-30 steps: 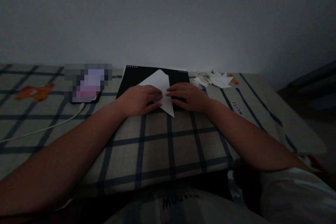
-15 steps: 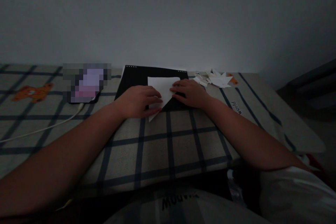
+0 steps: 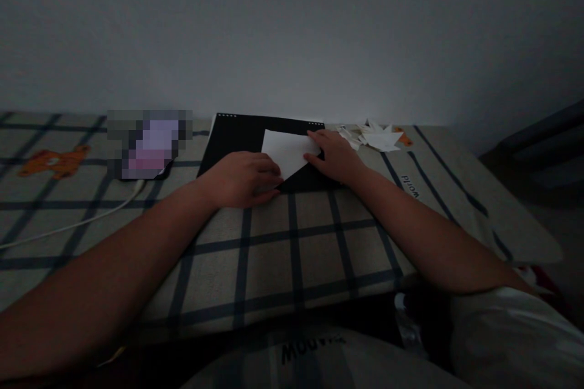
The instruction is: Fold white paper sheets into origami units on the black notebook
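Note:
A white folded sheet of paper (image 3: 288,151) lies on a black pad (image 3: 237,137) on the checked cloth. My left hand (image 3: 241,178) rests palm down at the paper's lower left corner, pressing it. On the paper's right edge my right hand (image 3: 334,156) has its fingertips near the upper right corner. The paper looks triangular, with its point toward me under my left fingers. The room is dim.
A pile of small white paper scraps (image 3: 373,135) lies at the back right. A blurred phone-like object (image 3: 148,143) with a white cable (image 3: 68,225) sits at the left. The checked cloth (image 3: 292,255) ends at a wall behind and drops off at the right.
The paper has been turned and folded from a long pointed shape into a shorter triangle. My right hand has slid up along its right edge; my left hand stayed almost in place.

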Motion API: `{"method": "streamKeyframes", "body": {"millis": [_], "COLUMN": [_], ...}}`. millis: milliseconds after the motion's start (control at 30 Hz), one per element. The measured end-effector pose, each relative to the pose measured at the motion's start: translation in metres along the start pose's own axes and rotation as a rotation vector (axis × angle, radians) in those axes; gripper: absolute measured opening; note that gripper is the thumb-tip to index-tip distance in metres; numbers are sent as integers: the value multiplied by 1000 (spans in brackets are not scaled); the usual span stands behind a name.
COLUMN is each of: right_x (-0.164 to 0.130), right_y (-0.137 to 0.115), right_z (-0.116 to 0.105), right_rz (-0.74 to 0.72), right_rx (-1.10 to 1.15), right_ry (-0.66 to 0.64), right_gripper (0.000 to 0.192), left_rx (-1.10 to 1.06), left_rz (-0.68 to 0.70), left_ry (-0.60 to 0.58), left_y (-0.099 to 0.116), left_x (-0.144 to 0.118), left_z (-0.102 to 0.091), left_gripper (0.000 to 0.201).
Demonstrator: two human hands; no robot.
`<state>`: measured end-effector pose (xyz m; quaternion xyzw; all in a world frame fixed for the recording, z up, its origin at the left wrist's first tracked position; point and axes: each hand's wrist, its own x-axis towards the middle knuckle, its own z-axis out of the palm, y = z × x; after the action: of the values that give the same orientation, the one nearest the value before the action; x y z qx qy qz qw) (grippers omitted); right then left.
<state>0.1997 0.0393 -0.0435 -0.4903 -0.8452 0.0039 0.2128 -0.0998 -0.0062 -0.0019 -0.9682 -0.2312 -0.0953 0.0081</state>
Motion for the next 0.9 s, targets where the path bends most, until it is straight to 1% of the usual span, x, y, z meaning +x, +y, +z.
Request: {"method": "streamKeyframes", "body": {"millis": [67, 167, 233, 333, 433, 500, 567, 700, 767, 833, 900], "right_x": [0, 0, 2, 4, 6, 7, 8, 9, 9, 10, 10], "right_y": [-1, -2, -1, 5, 12, 14, 14, 8, 4, 2, 1], "right_z": [0, 0, 0, 3, 6, 5, 3, -6, -10, -14, -18], "right_rz": [24, 38, 47, 43, -1, -18, 0, 72, 100, 129, 160], "right_rx": [-11, -26, -37, -26, 46, 100, 128, 129, 152, 199, 235], "right_ry": [-3, -45, -43, 4, 68, 86, 66, 4, -5, -2, 53], "right_gripper": [67, 69, 68, 67, 64, 62, 54, 16, 3, 6, 8], "left_rx": [-16, -25, -28, -28, 4, 25, 42, 63, 87, 128, 171], "left_rz": [2, 7, 9, 8, 0, 4, 27, 81, 83, 76, 76], "left_ry": [6, -3, -2, 14, 22, 30, 53, 107, 123, 141, 182], "left_y": [1, 2, 2, 2, 1, 0, -2, -5, -5, -6, -7], "left_x": [1, 2, 3, 2, 2, 1, 1, 1, 1, 1, 1], "left_z": [-1, -2, -3, -3, -3, -2, -1, 3, 4, 5, 5], "left_gripper": [27, 28, 28, 26, 26, 26, 26, 25, 25, 28, 30]}}
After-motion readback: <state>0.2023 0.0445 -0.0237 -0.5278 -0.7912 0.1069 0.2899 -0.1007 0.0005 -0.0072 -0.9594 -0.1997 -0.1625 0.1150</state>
